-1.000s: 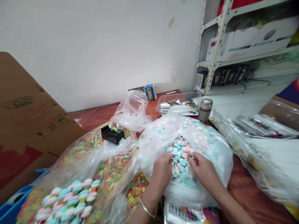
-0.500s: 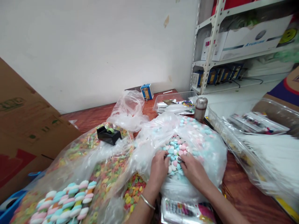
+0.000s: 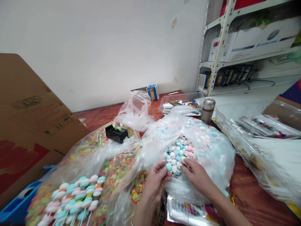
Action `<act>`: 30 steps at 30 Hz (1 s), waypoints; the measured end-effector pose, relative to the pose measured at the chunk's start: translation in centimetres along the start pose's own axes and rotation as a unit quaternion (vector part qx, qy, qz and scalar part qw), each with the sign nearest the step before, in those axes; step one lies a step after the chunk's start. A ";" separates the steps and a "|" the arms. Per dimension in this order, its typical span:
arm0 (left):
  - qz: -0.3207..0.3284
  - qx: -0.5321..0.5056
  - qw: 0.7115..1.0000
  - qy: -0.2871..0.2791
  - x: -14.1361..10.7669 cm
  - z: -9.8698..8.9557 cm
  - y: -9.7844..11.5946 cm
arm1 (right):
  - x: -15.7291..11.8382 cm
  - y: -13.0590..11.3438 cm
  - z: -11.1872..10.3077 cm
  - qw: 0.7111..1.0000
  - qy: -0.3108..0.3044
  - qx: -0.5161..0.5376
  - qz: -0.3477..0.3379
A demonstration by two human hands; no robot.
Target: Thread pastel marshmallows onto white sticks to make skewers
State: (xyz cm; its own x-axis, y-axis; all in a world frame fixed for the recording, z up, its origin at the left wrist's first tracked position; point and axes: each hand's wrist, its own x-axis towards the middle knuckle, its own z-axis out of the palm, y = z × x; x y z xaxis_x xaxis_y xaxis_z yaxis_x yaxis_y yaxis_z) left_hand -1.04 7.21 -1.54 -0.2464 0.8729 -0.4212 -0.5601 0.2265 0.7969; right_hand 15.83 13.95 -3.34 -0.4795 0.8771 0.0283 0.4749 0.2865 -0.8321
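Two clear plastic bags lie on the wooden table (image 3: pixel 249 197): one of pastel candies (image 3: pixel 176 157) right under the hands, one of fruit-ring cereal (image 3: pixel 115 169) beside it, with marshmallow twist pops (image 3: pixel 75 197) at its near side and a black tape dispenser (image 3: pixel 117 134) on top. Left hand (image 3: pixel 157 185) is half-curled at the bag mouth, fingertips on the candies; right hand (image 3: pixel 196 177) is half-open, fingers pushed in among them. Cannot tell if either grips a piece.
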 end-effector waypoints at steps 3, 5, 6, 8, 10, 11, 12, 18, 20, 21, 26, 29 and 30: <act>-0.038 -0.061 0.996 -0.046 -0.4 0.1 -0.2 | -1.2 -1.0 -1.1 0.991 -0.077 0.108 0.006; -0.050 -0.075 0.993 -0.075 -0.6 0.7 -0.3 | -1.9 -1.7 -1.2 0.964 -0.124 0.233 0.038; -0.049 -0.070 0.993 -0.082 -0.8 1.0 -0.5 | -2.2 -2.1 -1.1 0.944 -0.140 0.296 0.053; -0.031 -0.044 0.996 -0.078 -1.1 1.8 -0.6 | -2.6 -2.5 -0.9 0.914 -0.142 0.375 0.069; -0.001 -0.012 0.998 -0.059 -1.7 2.5 -0.8 | -2.9 -2.7 -0.8 0.915 -0.122 0.379 0.065; 0.012 0.001 0.999 -0.048 -2.0 2.7 -0.8 | -3.1 -2.6 -0.8 0.918 -0.110 0.375 0.062; 0.023 0.012 0.999 -0.041 -2.4 2.9 -0.8 | -3.3 -2.6 -0.8 0.921 -0.099 0.372 0.060; 0.069 0.133 0.987 -0.058 -4.4 2.3 -1.8 | -5.3 -2.8 -0.3 0.945 -0.034 0.323 0.027; 0.093 0.162 0.981 -0.047 -4.8 2.0 -2.3 | -5.9 -3.1 0.1 0.954 -0.014 0.300 0.020; 0.100 0.165 0.980 -0.038 -4.9 2.0 -2.4 | -6.2 -3.3 0.3 0.955 -0.005 0.297 0.021; 0.112 0.102 0.988 0.021 -5.3 2.1 -2.4 | -8.7 -2.9 0.7 0.988 0.056 0.143 0.003; 0.129 0.083 0.987 0.050 -5.1 2.0 -2.2 | -10.8 -1.4 1.1 0.993 0.074 -0.074 -0.048; 0.135 0.084 0.986 0.057 -4.9 1.9 -2.2 | -11.4 -0.8 1.3 0.986 0.075 -0.141 -0.051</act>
State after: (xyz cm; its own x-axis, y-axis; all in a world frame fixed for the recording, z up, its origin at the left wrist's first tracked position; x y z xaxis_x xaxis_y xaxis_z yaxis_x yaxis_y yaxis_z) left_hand 2.95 3.26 -0.39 -0.4615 0.8590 -0.2215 -0.3244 0.0689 0.9434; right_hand 19.98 3.26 -3.69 -0.4305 0.8796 0.2024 0.6272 0.4528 -0.6338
